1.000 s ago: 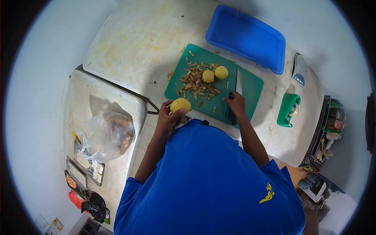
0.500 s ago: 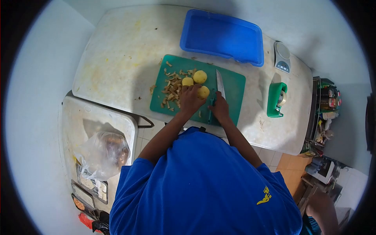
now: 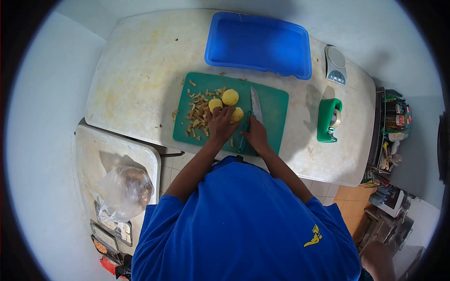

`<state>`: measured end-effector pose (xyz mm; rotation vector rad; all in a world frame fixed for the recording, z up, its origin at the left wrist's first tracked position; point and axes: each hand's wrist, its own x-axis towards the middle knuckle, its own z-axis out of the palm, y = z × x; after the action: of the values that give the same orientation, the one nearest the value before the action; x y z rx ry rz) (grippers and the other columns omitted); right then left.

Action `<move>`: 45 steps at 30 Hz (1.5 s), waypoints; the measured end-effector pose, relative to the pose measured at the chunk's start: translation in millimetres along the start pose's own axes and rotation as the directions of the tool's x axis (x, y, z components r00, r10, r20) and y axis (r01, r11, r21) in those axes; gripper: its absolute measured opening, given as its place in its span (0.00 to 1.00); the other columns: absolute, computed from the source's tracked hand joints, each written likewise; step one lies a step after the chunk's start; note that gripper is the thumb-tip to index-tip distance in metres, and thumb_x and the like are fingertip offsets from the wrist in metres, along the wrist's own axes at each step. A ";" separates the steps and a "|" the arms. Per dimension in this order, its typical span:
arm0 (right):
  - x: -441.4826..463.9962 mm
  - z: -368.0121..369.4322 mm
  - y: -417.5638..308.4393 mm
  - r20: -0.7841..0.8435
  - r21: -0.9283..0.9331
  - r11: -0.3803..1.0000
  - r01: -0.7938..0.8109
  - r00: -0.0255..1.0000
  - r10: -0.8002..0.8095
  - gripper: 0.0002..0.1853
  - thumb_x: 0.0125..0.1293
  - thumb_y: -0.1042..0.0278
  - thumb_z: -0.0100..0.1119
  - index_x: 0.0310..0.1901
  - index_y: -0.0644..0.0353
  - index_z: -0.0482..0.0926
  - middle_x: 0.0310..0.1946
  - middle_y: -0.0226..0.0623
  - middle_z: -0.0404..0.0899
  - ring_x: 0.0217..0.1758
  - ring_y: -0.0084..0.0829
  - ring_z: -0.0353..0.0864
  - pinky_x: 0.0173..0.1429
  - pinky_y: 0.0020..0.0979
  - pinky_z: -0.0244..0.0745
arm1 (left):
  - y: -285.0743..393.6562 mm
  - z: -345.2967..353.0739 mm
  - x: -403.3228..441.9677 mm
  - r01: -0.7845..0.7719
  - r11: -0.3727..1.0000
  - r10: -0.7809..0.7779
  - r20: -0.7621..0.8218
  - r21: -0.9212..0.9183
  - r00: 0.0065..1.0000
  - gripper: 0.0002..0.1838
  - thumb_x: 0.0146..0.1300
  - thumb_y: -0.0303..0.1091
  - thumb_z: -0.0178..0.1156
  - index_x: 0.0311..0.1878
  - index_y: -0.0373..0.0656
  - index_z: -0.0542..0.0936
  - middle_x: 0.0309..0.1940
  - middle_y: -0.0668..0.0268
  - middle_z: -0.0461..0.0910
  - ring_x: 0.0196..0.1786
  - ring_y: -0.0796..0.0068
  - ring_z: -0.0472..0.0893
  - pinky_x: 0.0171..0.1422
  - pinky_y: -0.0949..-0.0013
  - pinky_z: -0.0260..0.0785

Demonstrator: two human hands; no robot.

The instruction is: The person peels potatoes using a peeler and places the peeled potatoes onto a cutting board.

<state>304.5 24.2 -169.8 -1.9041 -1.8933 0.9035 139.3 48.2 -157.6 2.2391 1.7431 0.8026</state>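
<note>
On the green cutting board (image 3: 269,105) lie three peeled potatoes: one at the top (image 3: 229,97), one to its left (image 3: 215,104) and one at the right (image 3: 237,115). My left hand (image 3: 220,124) reaches over the lower two, its fingers bent around the right-hand potato. My right hand (image 3: 256,135) is closed at the handle of a knife (image 3: 256,104), whose blade lies on the board pointing away from me. Beside that hand is a green-handled peeler (image 3: 243,140). Brown peelings (image 3: 199,114) are heaped on the board's left part.
A blue tray (image 3: 258,44) stands behind the board. To the right are a scale (image 3: 336,63) and a green tape dispenser (image 3: 326,121). On the left side table sit a plastic bag (image 3: 124,192) and small trays (image 3: 105,236). Part of a person (image 3: 377,260) shows at lower right.
My left hand has carried its potato from the board's near left edge onto the board, beside the other two. My right hand stays at the knife. The whole view has shifted.
</note>
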 end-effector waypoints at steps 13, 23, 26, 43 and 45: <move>4.2 -4.1 -4.3 -0.042 0.137 0.990 0.040 0.999 -0.035 0.29 0.51 0.66 0.74 0.51 0.59 0.69 0.41 0.43 0.76 0.39 0.44 0.80 0.46 0.44 0.75 | -4.5 -0.1 0.0 0.017 0.999 -0.016 -0.014 0.047 1.000 0.28 0.45 0.44 0.72 0.53 0.52 0.78 0.48 0.71 0.80 0.59 0.61 0.72 0.73 0.35 0.46; 2.3 6.4 -18.9 0.040 0.620 0.780 -0.086 0.996 0.078 0.37 0.57 0.69 0.66 0.68 0.57 0.61 0.56 0.42 0.73 0.46 0.34 0.80 0.51 0.37 0.76 | -6.3 -0.3 1.0 -0.029 0.998 0.030 -0.025 0.057 0.999 0.30 0.44 0.44 0.73 0.54 0.51 0.78 0.49 0.68 0.79 0.59 0.60 0.72 0.73 0.35 0.46; 1.8 3.6 -21.3 0.225 0.851 0.433 -0.296 0.952 0.208 0.35 0.62 0.61 0.64 0.69 0.55 0.61 0.55 0.37 0.75 0.49 0.30 0.79 0.51 0.37 0.75 | -0.5 -7.3 6.2 -0.084 0.995 0.086 -0.029 0.059 0.996 0.30 0.44 0.44 0.74 0.54 0.52 0.77 0.48 0.69 0.79 0.59 0.60 0.72 0.73 0.36 0.46; -11.3 11.9 -24.2 0.444 0.894 0.025 -0.448 0.890 0.102 0.29 0.61 0.50 0.70 0.60 0.48 0.71 0.47 0.25 0.74 0.50 0.24 0.72 0.54 0.34 0.69 | -1.5 -18.7 -22.2 -0.211 0.974 0.204 -0.083 -0.079 0.975 0.32 0.46 0.40 0.74 0.58 0.52 0.75 0.51 0.65 0.75 0.60 0.59 0.71 0.72 0.38 0.48; -4.7 13.8 -24.9 0.426 0.889 0.095 -0.447 0.886 0.181 0.32 0.59 0.52 0.72 0.62 0.49 0.70 0.46 0.26 0.75 0.49 0.24 0.73 0.51 0.33 0.70 | -3.8 -23.5 -21.6 -0.172 0.982 0.170 -0.035 -0.082 0.985 0.36 0.46 0.39 0.75 0.61 0.51 0.73 0.53 0.63 0.74 0.61 0.57 0.70 0.72 0.41 0.50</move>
<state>276.8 18.7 -163.7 -1.2575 -0.3958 1.9085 120.3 24.9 -146.1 2.3552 1.5129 0.9282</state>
